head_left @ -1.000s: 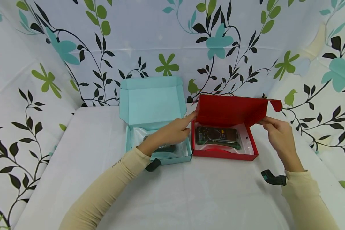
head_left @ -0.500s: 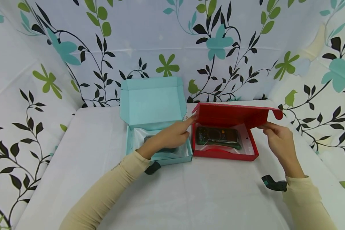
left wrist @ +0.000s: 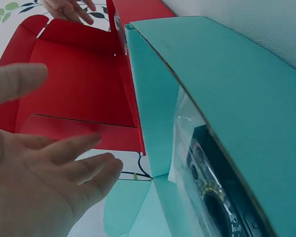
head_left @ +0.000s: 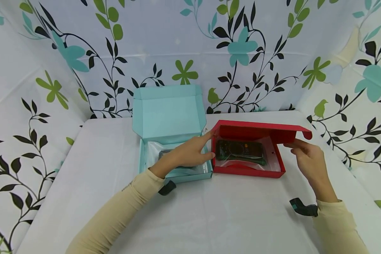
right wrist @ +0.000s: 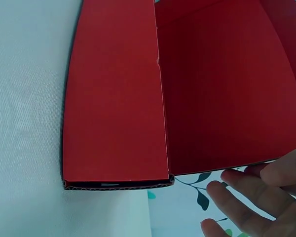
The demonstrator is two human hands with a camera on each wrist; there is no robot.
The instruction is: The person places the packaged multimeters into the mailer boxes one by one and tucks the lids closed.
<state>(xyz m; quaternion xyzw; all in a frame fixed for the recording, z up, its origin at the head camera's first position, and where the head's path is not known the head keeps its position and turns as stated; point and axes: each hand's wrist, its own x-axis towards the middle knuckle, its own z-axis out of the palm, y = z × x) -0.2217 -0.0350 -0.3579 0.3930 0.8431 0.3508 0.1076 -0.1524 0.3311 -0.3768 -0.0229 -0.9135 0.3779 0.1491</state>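
A red cardboard box [head_left: 249, 171] has its lid [head_left: 260, 125] tilted forward, part way down over a multimeter [head_left: 240, 150] in a clear plastic bag. My left hand [head_left: 191, 151] reaches over the teal box and touches the left side of the red lid. Its fingers are spread and fairly straight in the left wrist view. On the other side, my right hand [head_left: 309, 158] has its fingertips at the lid's right edge, with relaxed fingers in the right wrist view. The teal box [head_left: 177, 179] holds another bagged dial device [left wrist: 214, 197], partly hidden by my left arm.
The teal box's lid [head_left: 169, 113] stands raised, close to the red box's left side. A white cloth [head_left: 234, 211] covers the table. Behind and beside it hangs a leaf-patterned curtain [head_left: 158, 42]. Black camera mounts [head_left: 304, 207] stick out from the wrists.
The red lid has swung forward and down, from nearly upright to leaning over the box. Both hands have lowered slightly along with it. The teal box stays put.
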